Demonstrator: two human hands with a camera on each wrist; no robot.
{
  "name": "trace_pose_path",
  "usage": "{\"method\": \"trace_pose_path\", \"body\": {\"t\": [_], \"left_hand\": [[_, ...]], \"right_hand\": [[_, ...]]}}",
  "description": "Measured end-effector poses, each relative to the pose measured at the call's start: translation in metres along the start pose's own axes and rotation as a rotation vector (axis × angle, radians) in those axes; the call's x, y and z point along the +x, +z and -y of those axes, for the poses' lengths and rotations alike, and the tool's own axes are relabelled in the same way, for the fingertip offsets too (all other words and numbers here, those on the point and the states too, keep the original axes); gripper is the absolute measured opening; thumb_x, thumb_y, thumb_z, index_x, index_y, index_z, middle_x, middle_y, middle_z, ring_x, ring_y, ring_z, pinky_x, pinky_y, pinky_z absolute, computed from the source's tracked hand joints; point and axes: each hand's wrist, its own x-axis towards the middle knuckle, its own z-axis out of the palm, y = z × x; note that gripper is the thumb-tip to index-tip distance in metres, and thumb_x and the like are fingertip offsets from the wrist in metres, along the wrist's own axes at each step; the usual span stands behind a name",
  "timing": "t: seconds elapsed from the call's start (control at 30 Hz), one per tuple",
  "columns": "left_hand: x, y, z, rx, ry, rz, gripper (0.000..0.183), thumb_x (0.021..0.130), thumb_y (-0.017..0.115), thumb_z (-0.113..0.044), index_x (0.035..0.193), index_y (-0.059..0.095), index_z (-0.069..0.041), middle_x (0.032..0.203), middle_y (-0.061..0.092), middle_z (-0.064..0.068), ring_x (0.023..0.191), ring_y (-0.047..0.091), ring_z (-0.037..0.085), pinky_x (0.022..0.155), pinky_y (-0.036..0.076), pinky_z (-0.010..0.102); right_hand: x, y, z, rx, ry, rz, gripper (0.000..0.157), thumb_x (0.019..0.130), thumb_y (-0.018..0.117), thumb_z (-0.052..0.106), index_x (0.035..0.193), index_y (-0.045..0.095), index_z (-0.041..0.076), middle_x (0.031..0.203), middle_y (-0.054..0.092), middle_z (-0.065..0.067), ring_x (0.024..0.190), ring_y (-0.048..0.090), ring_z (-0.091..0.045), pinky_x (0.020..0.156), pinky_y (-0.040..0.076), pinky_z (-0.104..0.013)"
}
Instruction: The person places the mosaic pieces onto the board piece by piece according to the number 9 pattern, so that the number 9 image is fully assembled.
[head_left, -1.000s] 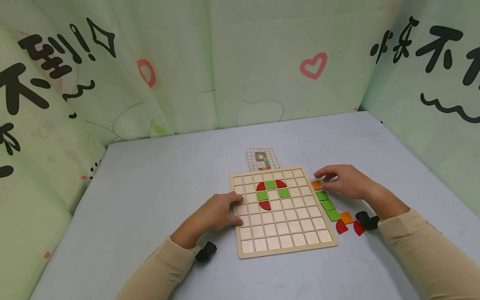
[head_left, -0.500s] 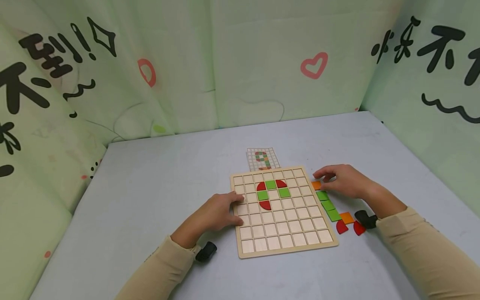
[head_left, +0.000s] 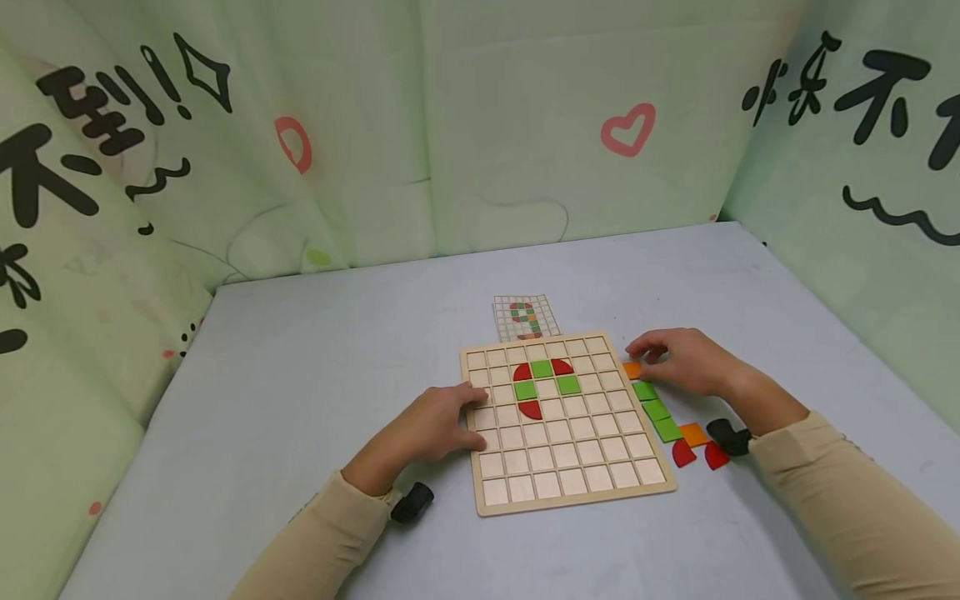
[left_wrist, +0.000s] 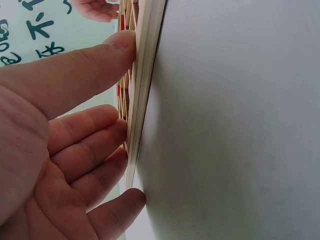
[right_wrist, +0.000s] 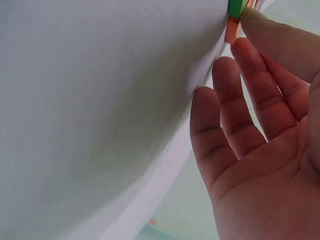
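Observation:
A wooden grid board (head_left: pixel 577 501) lies on the table, with red quarter-round tiles and green square tiles set in its upper cells. My left hand (head_left: pixel 433 423) rests along its left side. In the left wrist view the thumb (left_wrist: pixel 95 70) touches the board's edge, and relaxed fingers reach to it. Beyond the board's upper right side, my right hand (head_left: pixel 693 362) is at an orange square tile (head_left: pixel 632 370). The right wrist view has the thumb (right_wrist: pixel 280 42) against the tiles, overlapping the orange and green ones, with loosely bent fingers beside them.
Several green square tiles (head_left: pixel 656 411) run down the board's right side, followed by another orange tile (head_left: pixel 693 435) and red quarter-round tiles (head_left: pixel 683 453). A pattern card (head_left: pixel 504 318) lies behind the board, partly covered by it. Printed curtains (head_left: pixel 487 125) hang around the table.
Both hands keep almost the same place. My right forearm has shifted very slightly left; the board and tiles stay as they were.

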Motion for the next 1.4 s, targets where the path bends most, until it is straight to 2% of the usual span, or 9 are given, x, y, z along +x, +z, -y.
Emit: {"method": "trace_pose_path", "body": {"t": [0.43,0.9,1.4], "left_hand": [[-0.0005,-0.0002,-0.0003,-0.011,0.010,-0.007,0.063,0.083,0.084,-0.018,0.139,0.058,-0.006,0.136,0.060,0.008,0.128,0.053,0.027,0.103,0.044,0.041],[-0.0015,-0.0007,-0.0016,-0.008,0.003,-0.003,0.063,0.083,0.084,-0.018,0.140,0.058,-0.006,0.138,0.059,0.008,0.130,0.051,0.027,0.105,0.043,0.042],[-0.0016,-0.0012,-0.0019,-0.003,0.005,-0.002,0.063,0.084,0.083,-0.019,0.140,0.057,-0.006,0.137,0.059,0.008,0.129,0.052,0.028,0.104,0.043,0.042]], "right_hand": [[0.0012,0.0019,-0.0005,-0.026,0.000,0.002,0.030,0.089,0.075,0.014,0.115,0.070,0.001,0.102,0.069,-0.005,0.096,0.061,-0.028,0.088,0.047,-0.049],[0.0021,0.0011,0.0010,-0.040,0.006,0.007,0.033,0.089,0.074,0.014,0.118,0.069,-0.002,0.105,0.069,-0.009,0.096,0.060,-0.030,0.088,0.047,-0.052],[0.0025,0.0034,0.0019,-0.058,0.010,-0.005,0.032,0.091,0.070,0.012,0.119,0.069,-0.003,0.105,0.069,-0.009,0.094,0.058,-0.027,0.086,0.048,-0.048]]}}
